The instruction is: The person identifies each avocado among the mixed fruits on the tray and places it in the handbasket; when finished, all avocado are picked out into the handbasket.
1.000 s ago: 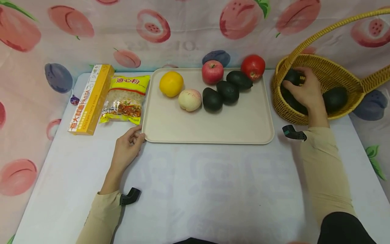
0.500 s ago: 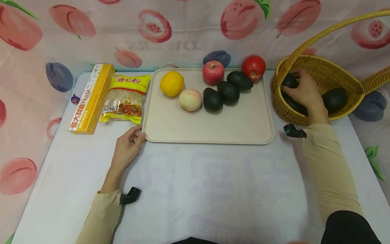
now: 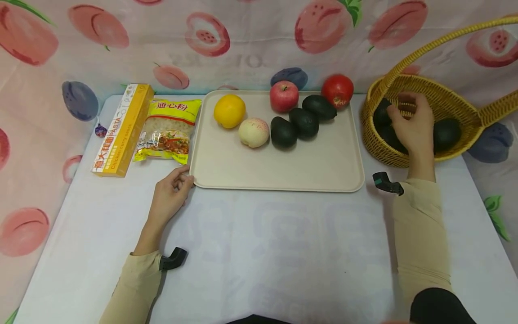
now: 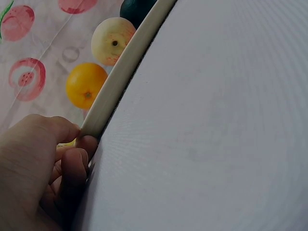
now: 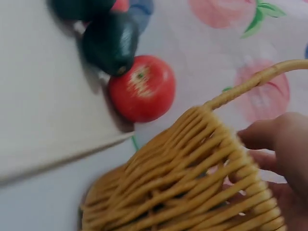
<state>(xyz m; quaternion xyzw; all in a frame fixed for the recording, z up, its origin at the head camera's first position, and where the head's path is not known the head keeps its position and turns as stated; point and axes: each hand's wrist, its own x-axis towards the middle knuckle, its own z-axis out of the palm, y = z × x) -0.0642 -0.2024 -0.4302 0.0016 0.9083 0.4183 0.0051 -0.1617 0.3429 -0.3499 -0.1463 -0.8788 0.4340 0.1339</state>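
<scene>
Right hand (image 3: 414, 126) had slid a bit to the right inside the wicker basket (image 3: 382, 150) compared with 0.5 s earlier, so more of the upper left avocado (image 3: 381, 114) showed from where I stood. Thumb and fingers were bent but apart, nothing visible between them, with the thumb right up against that avocado; couldn't tell if they actually touched. Basket sat just off the right end of the tray (image 3: 243, 168), and 2 more avocados were visible in it: the lower left avocado (image 3: 392, 138) and the right avocado (image 3: 448, 135).

Left hand (image 3: 170, 193) looked clamped on the near left corner of the tray, fingers curled, near the macaroni bag (image 3: 167, 130).

Handling-wise, my guess was an avocado of middling weight, firm, smooth enough to slip a little, and easy to bruise if ripe. I'd have cupped it round the fat middle, thumb on 1 side and fingers on the other, no hard squeezing. Tray looked stiff and flat, so the rim made sense as a grip, though the peach (image 3: 253, 132) and orange (image 3: 229, 111) on it seemed likely to roll if it tipped.
</scene>
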